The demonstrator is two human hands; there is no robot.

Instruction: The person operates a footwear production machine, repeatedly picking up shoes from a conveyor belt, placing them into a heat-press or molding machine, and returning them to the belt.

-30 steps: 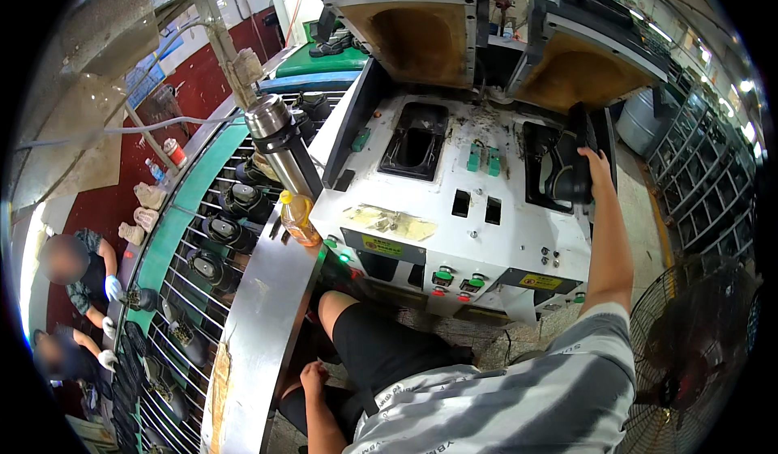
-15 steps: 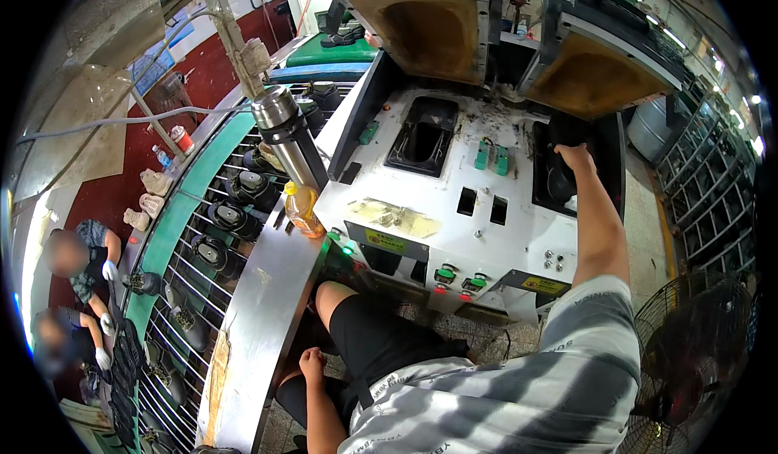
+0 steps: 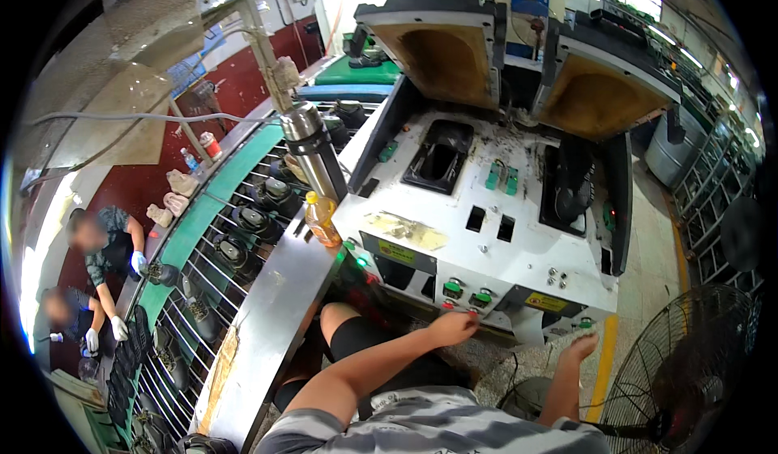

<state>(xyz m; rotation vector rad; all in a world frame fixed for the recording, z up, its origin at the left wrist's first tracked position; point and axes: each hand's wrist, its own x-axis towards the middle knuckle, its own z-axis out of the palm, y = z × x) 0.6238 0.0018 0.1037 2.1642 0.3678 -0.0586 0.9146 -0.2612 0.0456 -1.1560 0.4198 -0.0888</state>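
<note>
My left hand (image 3: 452, 329) is at the front panel of a white two-station press machine (image 3: 413, 227), its fingers curled beside the red button (image 3: 449, 305) below the green-topped knobs (image 3: 481, 298). Nothing shows in it. By the machine's front right corner, my right hand (image 3: 580, 345) is just below a green button (image 3: 585, 323), fingers out and holding nothing; whether it touches the button I cannot tell. A black shoe (image 3: 574, 185) sits toe toward me in the right well. The left well (image 3: 438, 158) holds no shoe. Both lids (image 3: 609, 81) stand raised.
At left, a roller conveyor (image 3: 207, 288) carries several dark shoes. A steel flask (image 3: 312, 150) and an orange drink bottle (image 3: 322, 219) stand by the metal ledge (image 3: 271, 316). Two gloved co-workers (image 3: 109, 251) stand beyond. A caged fan (image 3: 681, 365) is at right.
My right hand has let go of the black shoe in the right well and come back to the front corner. My left hand has risen from my lap to the front buttons.
</note>
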